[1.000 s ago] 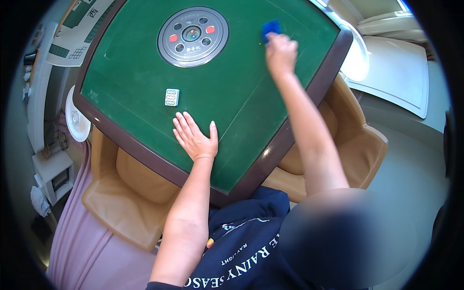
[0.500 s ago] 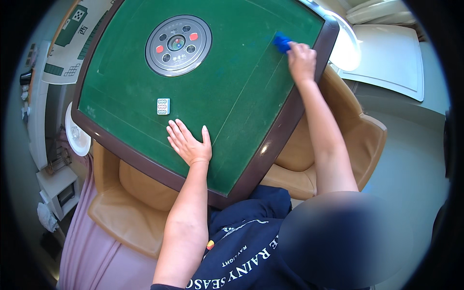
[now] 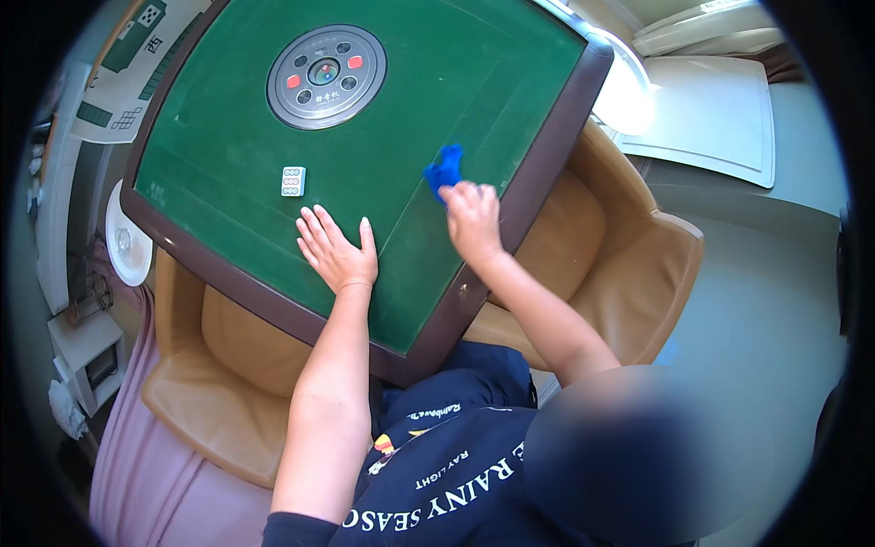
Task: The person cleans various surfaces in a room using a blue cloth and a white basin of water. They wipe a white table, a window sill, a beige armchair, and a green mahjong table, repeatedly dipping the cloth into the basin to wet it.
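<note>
On the green felt of a mahjong table (image 3: 228, 232), my left hand (image 3: 339, 259) lies flat with its fingers spread. Just beyond its fingertips is a white mahjong tile (image 3: 293, 181) marked with rows of circles. My right hand (image 3: 475, 221) is closed on a crumpled blue cloth (image 3: 444, 171), which sticks out past the fingers over the felt near the table's right side. The grip itself is partly covered by the back of the hand.
A round grey console (image 3: 326, 77) with red buttons sits in the table's middle. A dark brown rim (image 3: 538, 164) surrounds the felt. Tan chairs (image 3: 629, 264) stand at the right and the lower left (image 3: 228, 383). White round trays (image 3: 128, 242) jut from the table's corners.
My right hand has come from the far right edge toward me and leftward, bringing the blue cloth along. My left hand stays flat beside the tile. The whole view has shifted slightly.
</note>
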Demonstrator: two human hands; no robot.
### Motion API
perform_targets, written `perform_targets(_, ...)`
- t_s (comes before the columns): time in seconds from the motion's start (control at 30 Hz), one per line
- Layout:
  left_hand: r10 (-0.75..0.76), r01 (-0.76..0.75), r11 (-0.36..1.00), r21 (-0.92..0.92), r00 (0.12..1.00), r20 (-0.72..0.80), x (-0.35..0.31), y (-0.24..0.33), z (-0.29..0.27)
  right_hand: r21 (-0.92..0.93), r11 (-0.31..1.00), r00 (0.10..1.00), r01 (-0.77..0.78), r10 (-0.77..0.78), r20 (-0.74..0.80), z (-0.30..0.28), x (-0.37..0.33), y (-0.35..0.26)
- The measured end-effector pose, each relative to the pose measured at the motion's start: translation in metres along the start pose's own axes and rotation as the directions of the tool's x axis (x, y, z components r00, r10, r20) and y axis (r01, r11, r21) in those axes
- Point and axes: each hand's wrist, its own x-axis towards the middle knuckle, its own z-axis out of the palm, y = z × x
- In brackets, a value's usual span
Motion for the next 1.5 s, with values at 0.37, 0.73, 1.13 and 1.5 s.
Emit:
perform_targets(0.37, 0.068, -0.012, 0.977, -0.211, 0.964, 0.258, 0.0, -0.029, -0.014, 0.168, 0.953, 0.955, 0.253, -0.274, 0.111, -0.002, -0.104, -0.102)
perform_targets(0.73, -0.277, 0.24, 0.8, -0.55, 0.961, 0.016, -0.174, -0.081, -0.07, 0.342, 0.93, 0.923, 0.133, -0.242, 0.3, 0.0, -0.136, -0.146)
perform_targets(1.13, -0.191, 0.594, -0.433, -0.678, 0.675, 0.713, -0.23, -0.093, -0.132, 0.145, -0.258, 0.258, -0.955, -0.487, 0.834, -0.046, -0.099, -0.174)
perform_targets(1.5, -0.522, 0.193, -0.474, -0.859, 0.724, 0.451, -0.356, -0.172, -0.161, 0.191, 0.3, 0.044, -0.935, -0.437, 0.899, -0.078, -0.22, -0.285)
